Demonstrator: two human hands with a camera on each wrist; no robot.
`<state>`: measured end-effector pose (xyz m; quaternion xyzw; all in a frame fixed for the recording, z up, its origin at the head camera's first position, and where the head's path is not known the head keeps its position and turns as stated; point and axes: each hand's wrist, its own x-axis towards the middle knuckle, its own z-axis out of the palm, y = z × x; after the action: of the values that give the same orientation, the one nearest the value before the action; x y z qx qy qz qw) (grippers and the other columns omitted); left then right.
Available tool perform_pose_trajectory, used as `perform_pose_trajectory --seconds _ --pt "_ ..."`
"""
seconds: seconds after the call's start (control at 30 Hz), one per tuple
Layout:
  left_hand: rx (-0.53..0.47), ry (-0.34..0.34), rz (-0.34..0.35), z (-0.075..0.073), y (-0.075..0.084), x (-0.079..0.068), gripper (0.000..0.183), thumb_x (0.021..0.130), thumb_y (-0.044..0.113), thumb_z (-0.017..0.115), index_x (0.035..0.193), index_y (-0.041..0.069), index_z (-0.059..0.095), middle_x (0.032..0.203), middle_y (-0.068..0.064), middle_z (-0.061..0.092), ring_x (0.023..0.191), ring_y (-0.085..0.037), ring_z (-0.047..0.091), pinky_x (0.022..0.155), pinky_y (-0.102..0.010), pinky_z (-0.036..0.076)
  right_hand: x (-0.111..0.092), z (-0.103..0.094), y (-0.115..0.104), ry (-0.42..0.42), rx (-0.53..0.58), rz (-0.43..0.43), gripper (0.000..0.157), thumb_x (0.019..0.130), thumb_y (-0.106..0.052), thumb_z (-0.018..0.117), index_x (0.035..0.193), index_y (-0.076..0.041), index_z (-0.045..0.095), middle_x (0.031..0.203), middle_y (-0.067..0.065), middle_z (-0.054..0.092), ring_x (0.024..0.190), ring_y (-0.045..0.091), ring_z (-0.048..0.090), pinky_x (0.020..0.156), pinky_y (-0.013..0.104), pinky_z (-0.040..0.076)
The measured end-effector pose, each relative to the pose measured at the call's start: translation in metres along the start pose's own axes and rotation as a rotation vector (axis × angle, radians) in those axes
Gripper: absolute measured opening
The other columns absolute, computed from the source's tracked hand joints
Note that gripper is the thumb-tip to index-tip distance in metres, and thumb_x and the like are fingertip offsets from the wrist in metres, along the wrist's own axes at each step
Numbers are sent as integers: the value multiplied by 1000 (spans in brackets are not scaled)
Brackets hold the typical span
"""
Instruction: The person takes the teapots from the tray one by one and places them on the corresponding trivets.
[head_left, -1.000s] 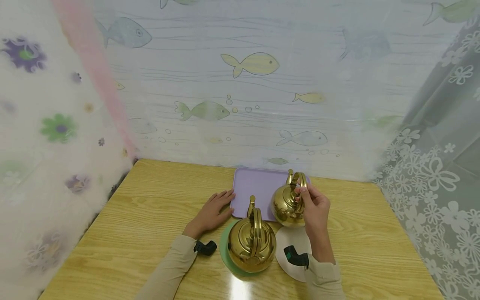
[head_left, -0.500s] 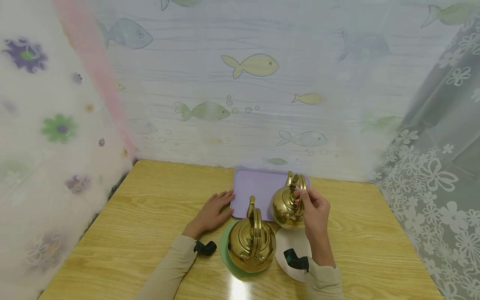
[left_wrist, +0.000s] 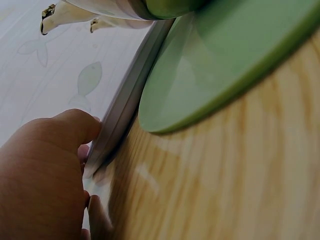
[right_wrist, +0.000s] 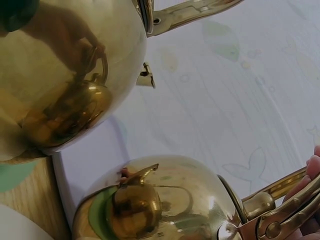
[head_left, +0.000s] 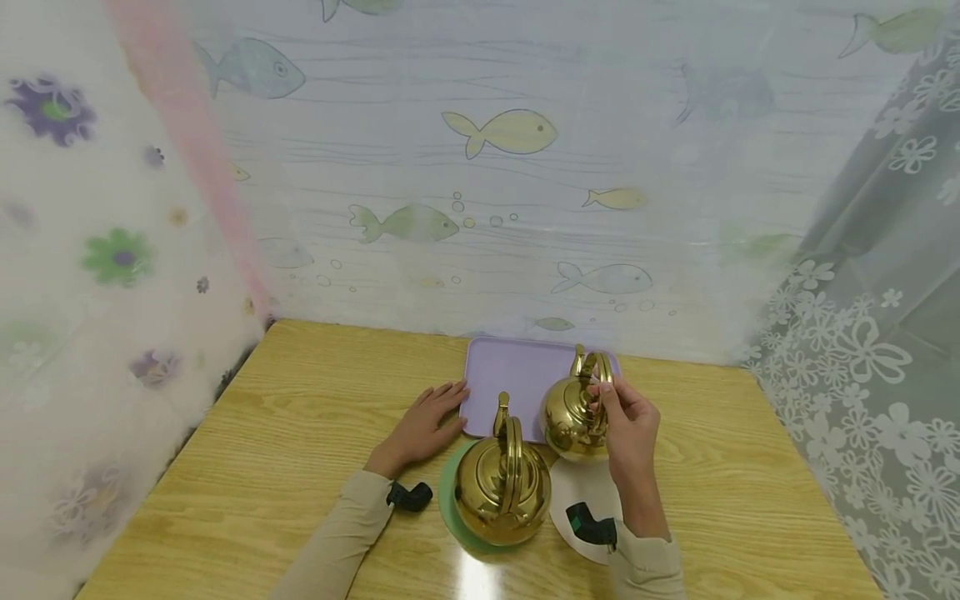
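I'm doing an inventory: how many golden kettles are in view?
2. One golden kettle stands on the round green mat; the right hand holds the other kettle, farther right. None seems hidden; the kettle shapes on their shiny sides are reflections.

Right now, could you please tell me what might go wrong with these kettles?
The held kettle, in the right hand, could bump the other kettle close beside it on the green mat. In the head view, the held kettle overlaps the near edge of the purple tray and might tip if lowered there.
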<state>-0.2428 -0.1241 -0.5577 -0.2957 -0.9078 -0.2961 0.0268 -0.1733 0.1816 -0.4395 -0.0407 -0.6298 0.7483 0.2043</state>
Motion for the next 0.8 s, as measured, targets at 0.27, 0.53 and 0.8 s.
perform_pose_trajectory --seconds 0.27,0.53,0.8 --pt "-3 2 2 0 0 0 59 105 35 53 154 4 44 163 -8 36 152 -35 31 127 -54 16 -3 -1 0 2 -8 -4 26 103 -4 58 110 21 64 81 -3 73 70 10 64 69 19 56" --pt "-11 7 4 0 1 0 58 105 34 53 154 5 44 163 -8 36 151 -35 31 126 -55 15 -4 -1 2 -2 15 -25 25 103 -1 56 109 21 64 81 -4 72 70 9 63 69 19 56" --pt "2 7 8 0 1 0 58 105 34 53 154 4 43 164 -8 35 151 -35 31 127 -55 15 -8 -2 5 -2 8 -36 27 103 -2 55 111 23 62 82 -2 72 70 9 63 69 18 55"
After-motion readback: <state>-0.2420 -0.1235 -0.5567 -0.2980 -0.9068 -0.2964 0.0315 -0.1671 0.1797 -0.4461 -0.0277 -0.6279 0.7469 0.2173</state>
